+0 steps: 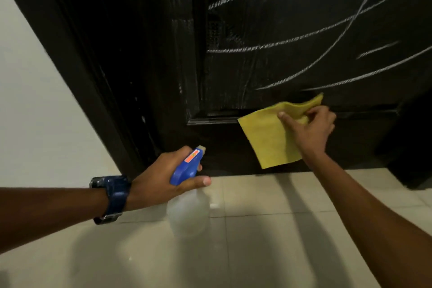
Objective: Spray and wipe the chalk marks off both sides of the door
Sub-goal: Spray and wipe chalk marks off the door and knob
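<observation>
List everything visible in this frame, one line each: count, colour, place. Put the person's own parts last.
door: one, black, upper right
chalk marks: several, white, across door panel
door frame: one, black, left of door
wall: one, white, far left
floor: cream tiles, bottom
cloth: one, yellow, against lower door
spray bottle: one, clear with blue head, centre
watch: one, blue, left wrist
left hand: holds bottle
right hand: holds cloth

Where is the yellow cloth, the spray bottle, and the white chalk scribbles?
yellow cloth (268,140), head view, on its flat hanging part.
spray bottle (188,213), head view, on its clear body below the blue sprayer.
chalk marks (292,38), head view, on a long white line across the dark door.
</observation>
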